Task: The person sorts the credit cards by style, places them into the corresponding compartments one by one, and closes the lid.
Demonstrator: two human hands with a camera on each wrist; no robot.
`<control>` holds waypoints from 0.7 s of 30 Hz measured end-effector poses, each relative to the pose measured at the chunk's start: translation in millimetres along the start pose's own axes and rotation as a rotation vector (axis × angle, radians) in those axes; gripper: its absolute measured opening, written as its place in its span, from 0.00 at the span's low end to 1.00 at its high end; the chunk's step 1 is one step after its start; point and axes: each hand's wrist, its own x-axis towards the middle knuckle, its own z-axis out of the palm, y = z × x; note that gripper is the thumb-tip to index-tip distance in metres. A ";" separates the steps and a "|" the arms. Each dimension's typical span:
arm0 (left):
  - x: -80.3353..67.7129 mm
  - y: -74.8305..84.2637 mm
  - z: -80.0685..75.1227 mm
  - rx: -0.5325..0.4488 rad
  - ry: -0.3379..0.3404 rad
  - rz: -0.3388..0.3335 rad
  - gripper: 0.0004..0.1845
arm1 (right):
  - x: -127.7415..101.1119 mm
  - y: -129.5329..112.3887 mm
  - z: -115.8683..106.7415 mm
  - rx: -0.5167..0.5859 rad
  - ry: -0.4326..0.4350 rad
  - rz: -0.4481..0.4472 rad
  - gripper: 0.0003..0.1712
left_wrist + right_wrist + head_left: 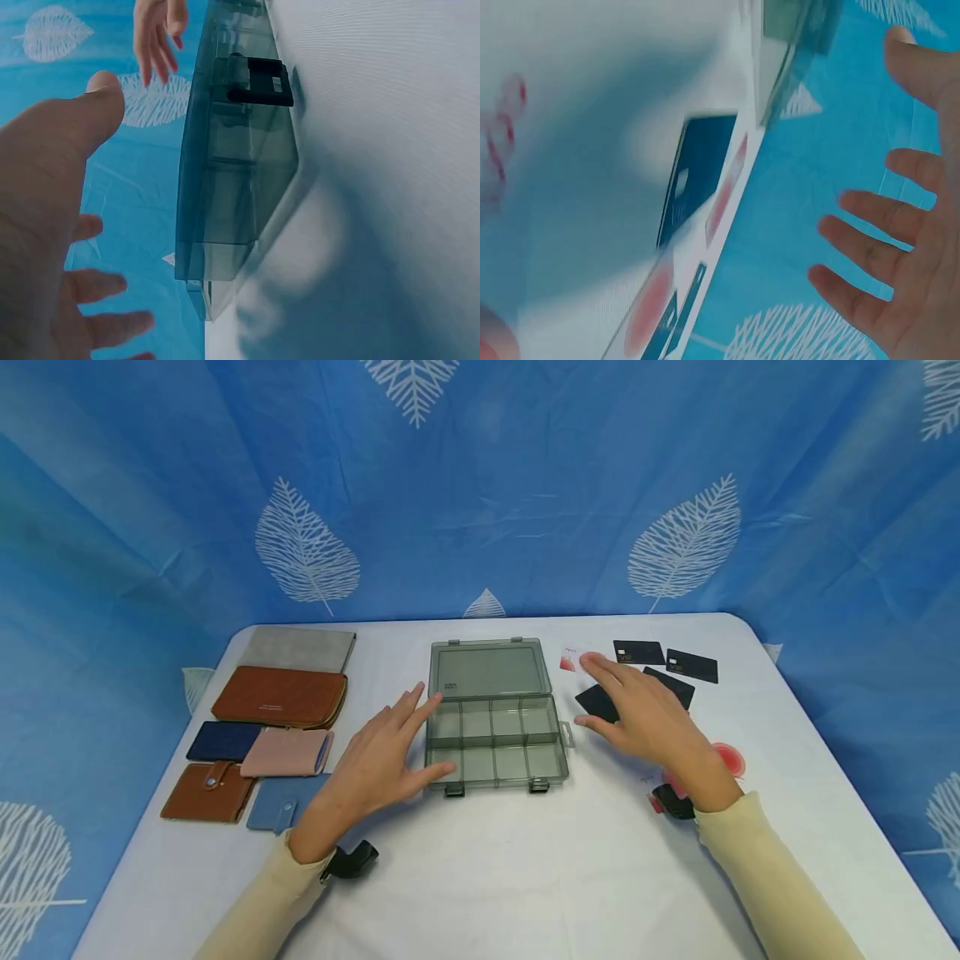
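A translucent grey-green compartment box (498,742) lies on the table with its lid (491,668) folded back, its dividers showing. Spread above the table, my left hand (378,760) is just left of the box and holds nothing. In the left wrist view a black latch (262,81) stands out on the box's front wall. My right hand (648,714) hovers with fingers apart over scattered cards at the right, also holding nothing. Several black cards (692,666) lie there, one pair partly covered by that hand. A white card with red print (570,658) shows beyond its fingertips.
At the left lie a grey wallet (298,649), a brown zip wallet (279,695), a navy one (223,741), a pink one (283,753), a brown snap wallet (206,793) and a blue one (273,802). Red-patterned cards (729,758) lie beneath my right wrist. A blue curtain (495,510) hangs behind.
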 end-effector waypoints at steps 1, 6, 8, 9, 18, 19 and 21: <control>-1.1 -1.0 -0.1 -0.015 0.008 0.013 0.54 | -0.1 3.2 -0.5 0.004 -0.006 0.021 0.53; -4.7 -6.3 1.9 -0.131 -0.004 0.040 0.45 | -3.9 18.9 2.8 0.028 -0.061 0.124 0.50; -5.1 -8.8 3.4 -0.167 -0.022 0.033 0.43 | -5.1 24.4 6.3 0.046 -0.079 0.150 0.49; -5.1 -10.0 3.7 -0.179 -0.036 0.026 0.42 | -5.6 26.7 7.9 0.055 -0.086 0.162 0.48; -7.2 -22.7 0.0 -0.270 -0.166 0.016 0.46 | -6.3 39.1 13.2 0.118 -0.152 0.260 0.47; -7.0 -24.3 -0.2 -0.278 -0.179 0.021 0.46 | -5.9 39.5 12.7 0.127 -0.157 0.269 0.46; -6.6 -27.0 -1.3 -0.303 -0.206 0.024 0.47 | -5.0 40.1 11.6 0.140 -0.167 0.291 0.45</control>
